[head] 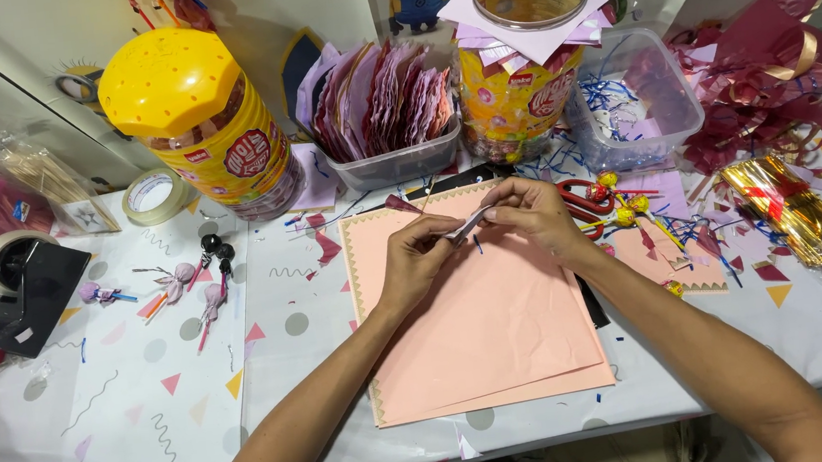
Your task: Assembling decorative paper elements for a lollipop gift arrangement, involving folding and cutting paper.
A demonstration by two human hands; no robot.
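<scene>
now, left hand (417, 258): fingers pinching one end of a small pale folded paper strip (468, 225).
right hand (533, 213): grip pinched on its other end.
strip: held just above the peach paper sheets (487, 339) on the patterned tabletop (147, 407).
nearby: red scissors (584, 202) just beside the right hand.

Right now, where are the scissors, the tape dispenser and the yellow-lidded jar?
scissors (584, 199), head view, on the red handle loop.
tape dispenser (30, 288), head view, on its black body.
yellow-lidded jar (170, 78), head view, on the lid's top.
</scene>
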